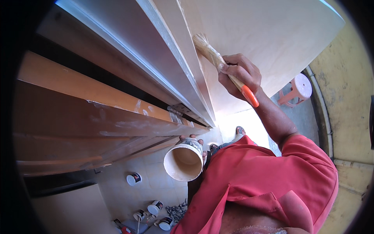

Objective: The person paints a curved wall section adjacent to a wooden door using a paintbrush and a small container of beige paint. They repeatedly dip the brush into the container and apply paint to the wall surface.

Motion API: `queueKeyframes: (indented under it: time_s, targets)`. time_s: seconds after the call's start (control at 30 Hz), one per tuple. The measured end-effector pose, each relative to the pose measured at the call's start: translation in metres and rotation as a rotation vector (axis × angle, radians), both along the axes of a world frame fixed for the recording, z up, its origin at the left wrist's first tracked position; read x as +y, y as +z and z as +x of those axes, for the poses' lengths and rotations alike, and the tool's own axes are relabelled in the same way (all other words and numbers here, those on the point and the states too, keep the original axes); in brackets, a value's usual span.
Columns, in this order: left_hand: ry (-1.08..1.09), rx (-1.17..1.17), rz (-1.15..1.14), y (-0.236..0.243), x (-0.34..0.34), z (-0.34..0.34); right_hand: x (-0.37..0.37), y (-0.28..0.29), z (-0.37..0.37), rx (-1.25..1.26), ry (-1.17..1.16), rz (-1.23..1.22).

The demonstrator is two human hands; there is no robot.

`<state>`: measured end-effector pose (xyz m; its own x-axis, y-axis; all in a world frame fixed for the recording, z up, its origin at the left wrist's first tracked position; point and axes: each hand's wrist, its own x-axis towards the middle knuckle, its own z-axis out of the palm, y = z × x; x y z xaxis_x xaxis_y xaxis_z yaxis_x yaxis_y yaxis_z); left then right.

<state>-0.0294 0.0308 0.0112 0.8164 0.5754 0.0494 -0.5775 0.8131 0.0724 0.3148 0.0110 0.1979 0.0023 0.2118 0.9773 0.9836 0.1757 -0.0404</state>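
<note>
My right hand (242,74) is closed round the handle of a paintbrush (214,56), whose orange handle end points back toward my forearm. Its pale bristles meet the edge of a whitish door frame (191,50), beside a broad cream wall or panel (249,27). Lower down, my left hand (200,142) wraps a paint-stained tub (183,162); most of the palm is hidden behind it. The tub's mouth faces up toward me, and its inside is coated in off-white paint.
On the left stands an orange-brown door (128,121) with white smears and a hinge. Paint cans (133,179) and a speckled cloth (177,211) lie on the tiled floor below. At right are a pink plastic stool (299,87) and a pipe (322,105) along a yellowish wall.
</note>
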Motion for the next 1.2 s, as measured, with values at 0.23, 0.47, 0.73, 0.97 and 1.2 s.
queueKeyframes:
  time_s: [0.23, 0.47, 0.73, 0.97, 1.2]
  targets:
    - [-0.273, -0.147, 0.023, 0.004, 0.011, 0.006, -0.009, 0.093, 0.041, -0.166, 0.228, -0.097]
    - [-0.333, -0.137, 0.106, -0.010, 0.017, 0.006, -0.019, 0.157, 0.047, -0.534, 0.003, 0.215]
    - [-0.369, -0.267, 0.073, -0.011, 0.013, 0.008, -0.017, 0.069, 0.020, -0.439, -0.030, -0.220]
    - [-0.310, -0.166, -0.015, -0.004, 0.006, 0.010, -0.016, 0.129, 0.037, -0.029, 0.260, 0.076]
    - [-0.225, -0.091, 0.051, -0.002, 0.001, 0.015, -0.018, 0.119, 0.087, 0.194, 0.182, 0.173]
